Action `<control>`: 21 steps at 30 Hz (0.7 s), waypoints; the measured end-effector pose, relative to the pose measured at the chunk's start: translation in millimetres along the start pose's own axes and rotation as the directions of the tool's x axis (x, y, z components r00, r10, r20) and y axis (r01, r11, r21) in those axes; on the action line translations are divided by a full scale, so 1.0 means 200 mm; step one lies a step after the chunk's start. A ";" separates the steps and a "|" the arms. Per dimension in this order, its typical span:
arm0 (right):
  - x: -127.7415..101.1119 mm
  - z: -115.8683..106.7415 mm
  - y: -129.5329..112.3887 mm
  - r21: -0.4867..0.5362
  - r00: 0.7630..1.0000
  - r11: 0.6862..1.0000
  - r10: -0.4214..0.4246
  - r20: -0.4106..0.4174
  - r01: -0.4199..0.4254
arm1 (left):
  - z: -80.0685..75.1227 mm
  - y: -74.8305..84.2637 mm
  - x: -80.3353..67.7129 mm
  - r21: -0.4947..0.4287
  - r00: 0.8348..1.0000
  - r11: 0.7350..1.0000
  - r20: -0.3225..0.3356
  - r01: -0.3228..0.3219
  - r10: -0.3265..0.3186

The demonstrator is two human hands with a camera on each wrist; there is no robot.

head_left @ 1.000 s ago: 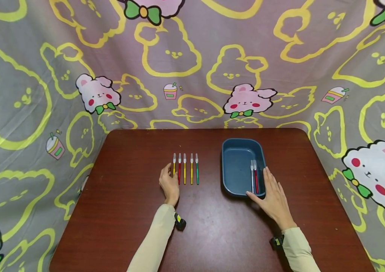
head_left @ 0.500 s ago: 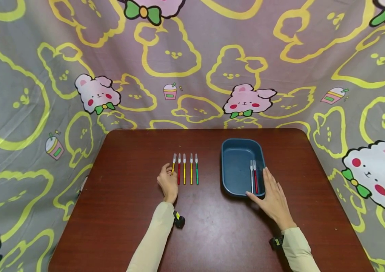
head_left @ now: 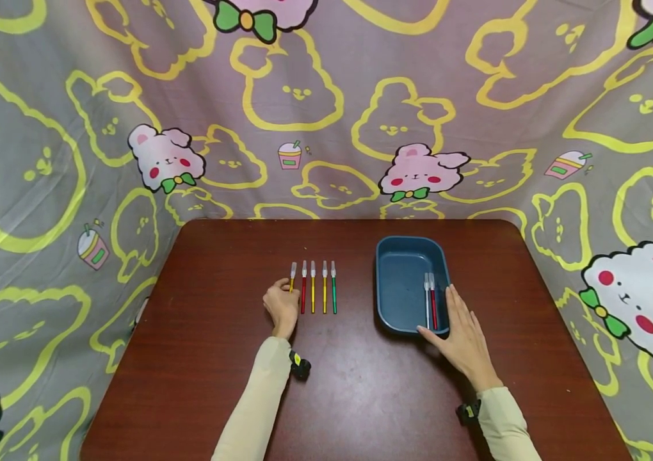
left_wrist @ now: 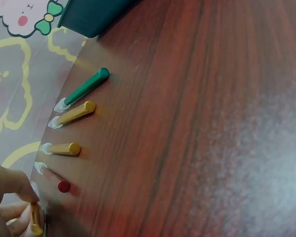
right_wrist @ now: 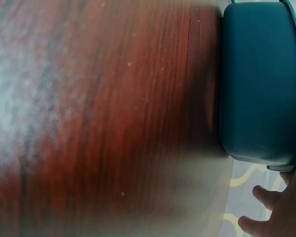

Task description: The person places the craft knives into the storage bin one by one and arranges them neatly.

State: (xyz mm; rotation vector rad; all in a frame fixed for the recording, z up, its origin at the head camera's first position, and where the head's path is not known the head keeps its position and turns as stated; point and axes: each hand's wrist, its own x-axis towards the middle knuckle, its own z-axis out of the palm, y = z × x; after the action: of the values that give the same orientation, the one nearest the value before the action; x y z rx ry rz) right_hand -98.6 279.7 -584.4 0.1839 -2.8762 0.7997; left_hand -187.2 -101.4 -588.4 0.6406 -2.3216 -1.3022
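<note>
My left hand point(head_left: 282, 307) pinches a yellow craft knife point(head_left: 293, 271) with a pale cap, at the left end of a row. In the left wrist view the knife's yellow handle point(left_wrist: 35, 220) is tilted between thumb and fingers. Beside it lie a red craft knife point(head_left: 304, 289), two yellow ones point(head_left: 313, 294) and a green one point(head_left: 335, 296), caps facing away. A blue rectangular bin point(head_left: 398, 301) holds a silver craft knife point(head_left: 427, 304) and a red one point(head_left: 433, 304) along its right side. My right hand point(head_left: 466, 336) rests against the bin's near right corner, fingers straight.
The brown wooden table point(head_left: 355, 397) has rounded far corners. A patterned cloth point(head_left: 326, 128) hangs behind it and at both sides. Dark wrist cameras point(head_left: 300, 365) sit on both wrists.
My left hand has moved slightly left with the yellow craft knife, which is now tilted and farther from the red one. The right hand and bin stay in place.
</note>
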 end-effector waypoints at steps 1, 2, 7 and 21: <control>0.00 0.00 0.00 0.001 1.000 1.000 0.000 0.000 0.000 | 0.00 0.00 0.00 -0.007 1.000 1.000 -0.006 0.012 -0.012; 0.00 0.00 0.00 0.001 1.000 1.000 -0.001 0.001 0.001 | 0.00 0.00 0.00 -0.018 1.000 1.000 -0.010 0.024 -0.024; 0.00 0.01 0.00 0.003 1.000 1.000 -0.002 0.001 0.002 | -0.01 0.00 0.01 -0.051 0.999 0.998 -0.041 0.030 -0.032; 0.00 0.01 0.00 0.009 1.000 1.000 -0.003 -0.001 0.003 | -0.01 0.13 -0.02 -0.294 0.983 0.938 0.060 0.182 -0.172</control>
State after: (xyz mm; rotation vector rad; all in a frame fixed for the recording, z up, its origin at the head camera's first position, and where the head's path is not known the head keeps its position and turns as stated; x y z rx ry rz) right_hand -98.4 279.7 -585.9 0.1882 -2.8709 0.8125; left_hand -188.4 -89.0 -564.7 0.7430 -2.0669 -1.7161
